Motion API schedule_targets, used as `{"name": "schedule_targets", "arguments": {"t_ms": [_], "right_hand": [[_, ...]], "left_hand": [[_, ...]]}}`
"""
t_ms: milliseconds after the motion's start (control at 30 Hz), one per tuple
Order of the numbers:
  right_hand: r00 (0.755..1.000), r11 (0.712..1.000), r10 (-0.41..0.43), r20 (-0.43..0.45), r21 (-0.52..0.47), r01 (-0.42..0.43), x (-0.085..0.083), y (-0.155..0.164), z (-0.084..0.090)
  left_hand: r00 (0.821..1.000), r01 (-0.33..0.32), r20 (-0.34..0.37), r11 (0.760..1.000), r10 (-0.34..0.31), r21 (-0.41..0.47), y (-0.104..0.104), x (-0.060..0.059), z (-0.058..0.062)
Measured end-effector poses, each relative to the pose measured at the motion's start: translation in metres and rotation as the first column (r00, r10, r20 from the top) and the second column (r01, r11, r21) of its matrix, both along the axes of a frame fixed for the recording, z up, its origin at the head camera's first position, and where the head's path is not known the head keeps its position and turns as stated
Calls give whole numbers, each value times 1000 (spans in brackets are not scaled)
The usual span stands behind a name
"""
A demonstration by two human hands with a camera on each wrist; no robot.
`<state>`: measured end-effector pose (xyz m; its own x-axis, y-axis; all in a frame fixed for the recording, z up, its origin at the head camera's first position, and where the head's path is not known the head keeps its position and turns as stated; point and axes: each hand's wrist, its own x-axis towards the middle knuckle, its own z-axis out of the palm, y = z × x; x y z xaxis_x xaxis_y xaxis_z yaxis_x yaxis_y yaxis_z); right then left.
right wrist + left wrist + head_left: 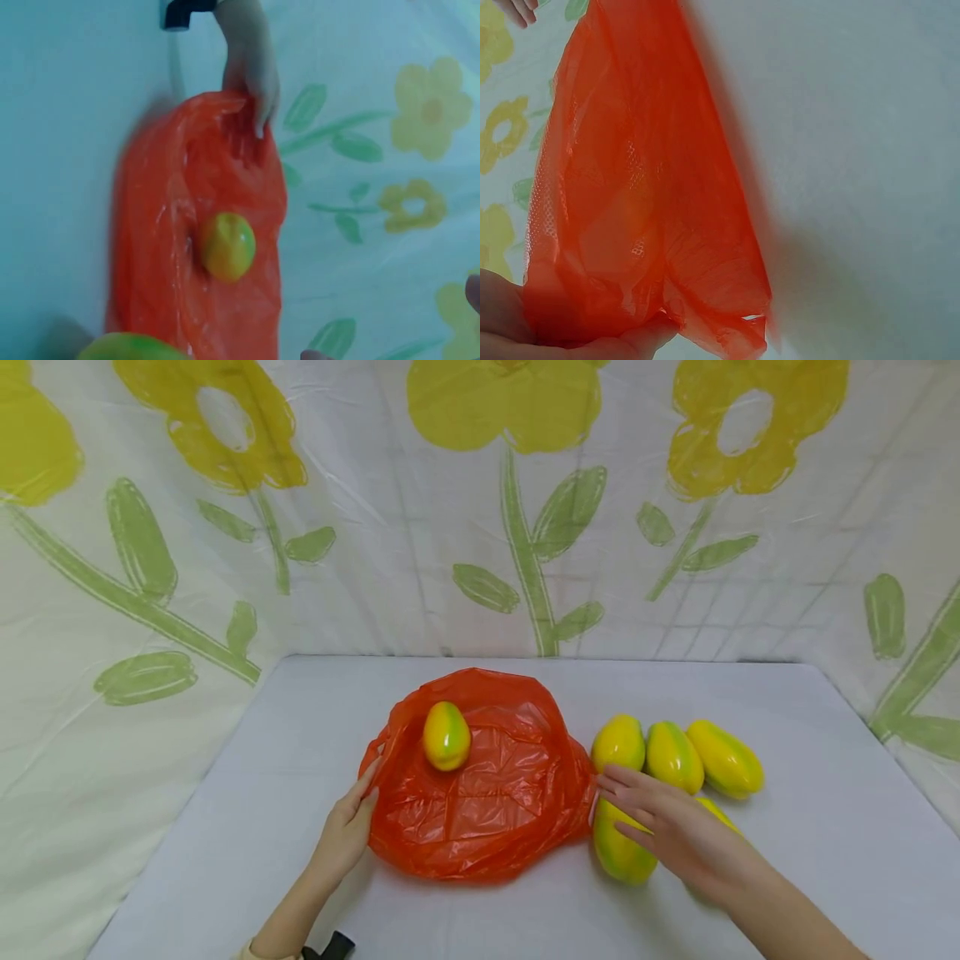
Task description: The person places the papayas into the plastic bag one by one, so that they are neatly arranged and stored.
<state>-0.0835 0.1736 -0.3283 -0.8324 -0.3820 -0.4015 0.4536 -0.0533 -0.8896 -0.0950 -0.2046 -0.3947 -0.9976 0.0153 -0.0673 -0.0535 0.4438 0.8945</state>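
**Hands at an orange bag, yellow-green fruit beside it**

Fingers of the left hand (347, 828) pinch the left edge of the orange plastic bag (487, 802); the left wrist view shows the thin film bunched between thumb and fingers. The bag is translucent, crinkled and glossy, lying mostly flat in the middle of the pale grey table (225, 827). One fruit (447, 736), egg-shaped, yellow with green streaks, lies at the bag's upper left part. Fingers of the right hand (667, 827) are stretched out nearly straight and relaxed, gripping nothing, fingertips close to the bag's right edge, resting over a fruit on the table (619, 853). Three more fruits (675, 756) lie in a row just behind that hand. A flower-printed cloth (525, 527) hangs behind the table.
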Motion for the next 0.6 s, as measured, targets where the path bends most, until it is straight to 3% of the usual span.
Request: {"name": "schedule_targets", "arguments": {"t_ms": [233, 400, 467, 533, 600], "right_hand": [[997, 998, 61, 46, 32, -63, 15, 30, -13], [991, 992, 125, 47, -1, -125, 25, 59, -25], [995, 995, 91, 29, 25, -92, 28, 70, -26], [1000, 993, 19, 3, 114, -19, 31, 78, -25], [996, 972, -85, -3, 219, 83, 33, 82, -22]], "left_hand": [[1000, -6, 6, 1000, 7, -21, 0, 0, 0], [1000, -3, 9, 1000, 3, -21, 1, 0, 1], [1000, 0, 2, 1000, 0, -23, 0, -1, 1], [1000, 2, 1, 1000, -2, -23, 0, -1, 1], [1000, 0, 7, 1000, 0, -22, 0, -1, 1]]}}
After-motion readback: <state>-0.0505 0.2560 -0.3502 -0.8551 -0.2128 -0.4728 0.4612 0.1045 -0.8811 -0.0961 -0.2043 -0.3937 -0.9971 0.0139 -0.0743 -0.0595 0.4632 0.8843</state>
